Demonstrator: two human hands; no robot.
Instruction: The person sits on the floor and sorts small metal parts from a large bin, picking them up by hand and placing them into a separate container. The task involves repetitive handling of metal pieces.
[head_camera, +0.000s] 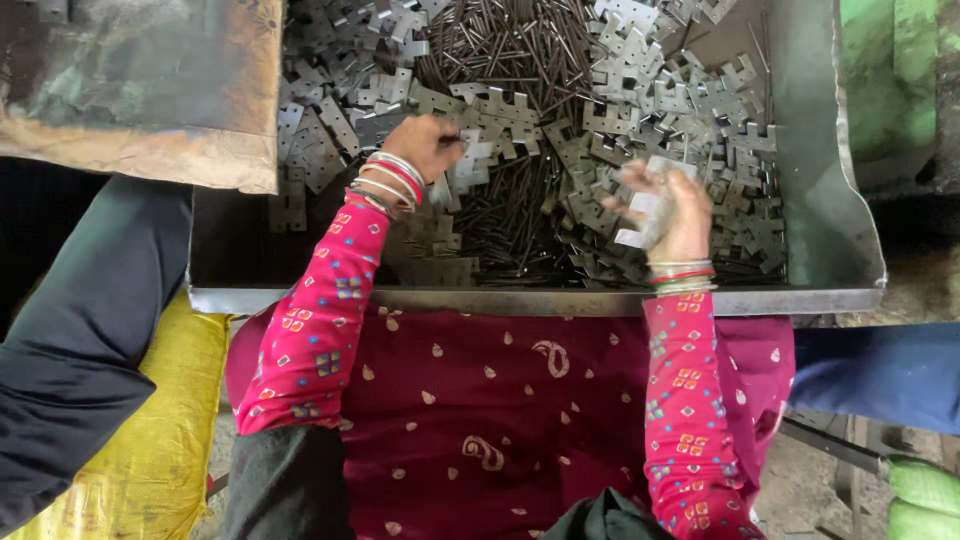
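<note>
A big metal tray (830, 230) holds a heap of flat notched metal plates (690, 100) and a pile of thin dark metal pins (510, 50). My left hand (428, 143), with red and silver bangles on its wrist, is closed down among the plates and pins near the middle of the tray; what it pinches is hidden. My right hand (672, 208) is raised a little above the heap and grips a small stack of the metal plates (645, 205). Both arms wear pink patterned sleeves.
A rusty metal sheet (140, 80) covers the tray's left corner. A person's dark sleeve (80, 330) lies at my left over a yellow sack (150, 440). A blue sleeve (880, 370) reaches in from the right. The tray's front lip (520, 300) is against my lap.
</note>
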